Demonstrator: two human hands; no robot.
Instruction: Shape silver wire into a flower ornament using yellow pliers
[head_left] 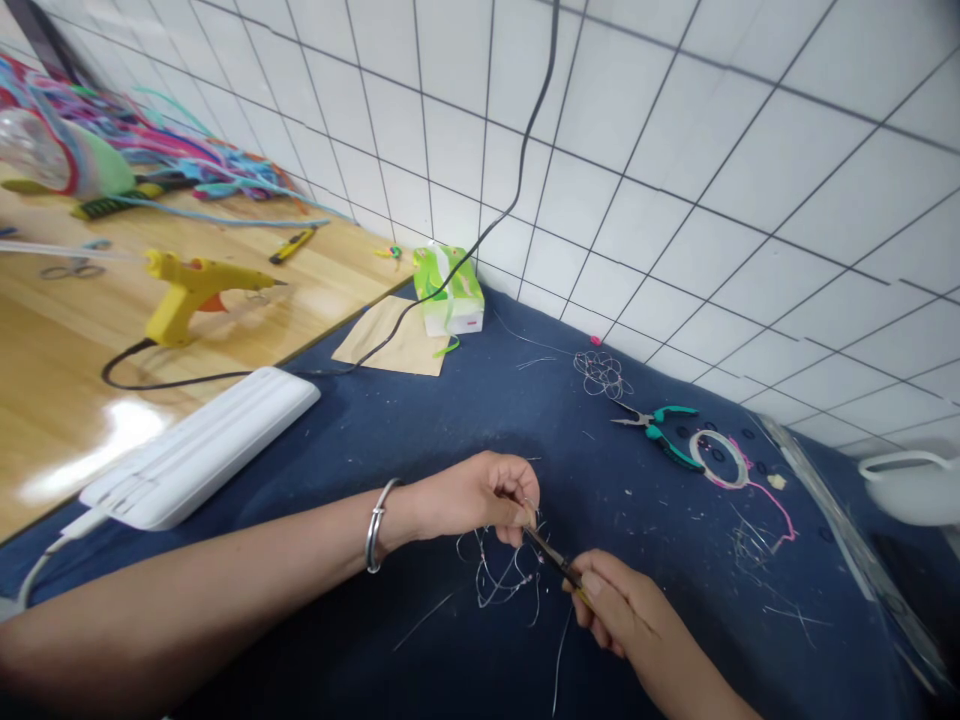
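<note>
My left hand (480, 495) is closed in a pinch on a piece of thin silvery wire (499, 585), bent into several loops that dangle below the fingers. In my right hand (619, 605) is a pair of pliers (555, 557) with dark jaws and a bit of yellow at the handle. The jaw tips meet the wire right at my left fingertips; whether they grip it or only touch it, I cannot tell. Loose wire ends stick out below both hands. A metal bangle circles my left wrist.
Teal-handled pliers (660, 425), a looped wire piece (600, 373) and a tape ring (701, 450) lie on the dark blue cloth (420, 420). Left are a white power bank (210, 445), a yellow glue gun (187, 295) and a tissue pack (450, 285). A black cable (517, 190) hangs across.
</note>
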